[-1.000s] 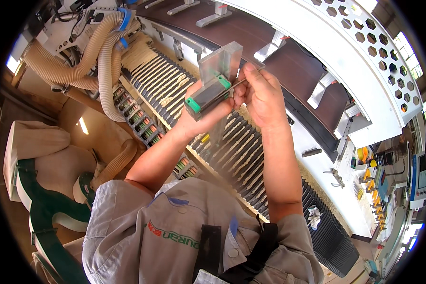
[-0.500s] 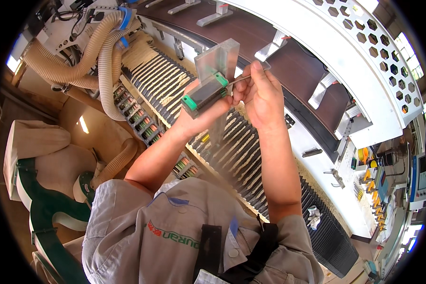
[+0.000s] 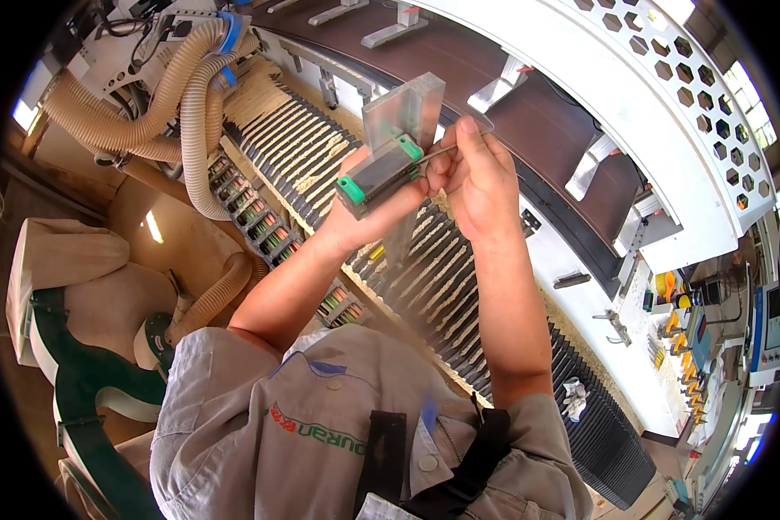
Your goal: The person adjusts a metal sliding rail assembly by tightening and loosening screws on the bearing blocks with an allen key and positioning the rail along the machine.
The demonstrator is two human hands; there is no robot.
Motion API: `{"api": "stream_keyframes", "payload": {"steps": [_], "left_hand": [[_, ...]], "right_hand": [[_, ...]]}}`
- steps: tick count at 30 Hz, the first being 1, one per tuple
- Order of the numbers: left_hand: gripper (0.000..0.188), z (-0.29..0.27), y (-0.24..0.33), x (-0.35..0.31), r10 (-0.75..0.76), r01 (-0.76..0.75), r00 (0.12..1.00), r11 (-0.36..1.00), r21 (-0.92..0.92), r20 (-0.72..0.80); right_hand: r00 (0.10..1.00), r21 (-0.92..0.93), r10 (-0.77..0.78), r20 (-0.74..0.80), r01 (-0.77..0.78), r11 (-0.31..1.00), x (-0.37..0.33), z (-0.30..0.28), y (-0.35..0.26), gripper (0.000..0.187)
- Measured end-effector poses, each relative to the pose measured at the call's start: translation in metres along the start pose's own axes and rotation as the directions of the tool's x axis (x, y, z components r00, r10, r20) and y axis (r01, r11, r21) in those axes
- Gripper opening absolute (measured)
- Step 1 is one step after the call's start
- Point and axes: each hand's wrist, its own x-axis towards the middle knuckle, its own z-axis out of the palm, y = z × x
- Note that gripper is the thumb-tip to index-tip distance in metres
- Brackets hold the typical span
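A dark linear guide block with green end caps [image 3: 381, 178] rests in my left hand [image 3: 364, 224], whose fingers are wrapped round it from below and behind. Upright metal plates [image 3: 403, 113], grey and flat, stand at the block's far side and seem joined to it. My right hand [image 3: 487, 184] pinches a thin bent hex key [image 3: 439, 152] between thumb and fingers. The key's tip meets the green cap at the block's right end; whether it sits in a screw I cannot make out. Both hands are close together above the machine's ribbed bellows [image 3: 446, 286].
Pale sawdust lies in the bellows' folds. Beyond is a white machine housing [image 3: 572, 52] over a brown belt [image 3: 459, 52] with metal feet. Beige hoses [image 3: 201, 130] hang at the left, near a cable chain [image 3: 256, 221]. A crumpled white cloth [image 3: 574, 399] lies on the bellows at right.
The block and its metal plates have shifted slightly to the right in my left hand. My right hand keeps its pinch on the hex key, nearly in place.
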Motion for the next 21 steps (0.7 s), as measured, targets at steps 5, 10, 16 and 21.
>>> {"api": "stream_keyframes", "payload": {"steps": [5, 10, 16, 21], "left_hand": [[0.025, 0.002, 0.002, -0.001, -0.008, 0.007, 1.0, 0.999, -0.051, -0.002], [0.024, 0.002, 0.003, -0.002, -0.015, 0.015, 1.0, 1.0, 0.003, -0.016], [0.022, -0.01, -0.001, -0.007, 0.051, -0.046, 0.998, 0.986, 0.16, -0.027], [0.028, -0.006, -0.013, -0.005, 0.006, -0.006, 0.998, 1.0, 0.001, -0.068]], "right_hand": [[1.0, -0.032, 0.02, -0.014, -0.02, 0.999, -0.003, 0.002, 0.0, 0.034], [1.0, 0.026, 0.009, -0.008, -0.009, 1.0, -0.001, -0.001, -0.002, 0.034], [1.0, -0.018, -0.022, -0.014, 0.022, 1.0, -0.002, 0.0, -0.014, 0.034], [0.986, 0.206, -0.119, -0.12, 0.142, 0.968, 0.007, -0.073, -0.037, 0.035]]}}
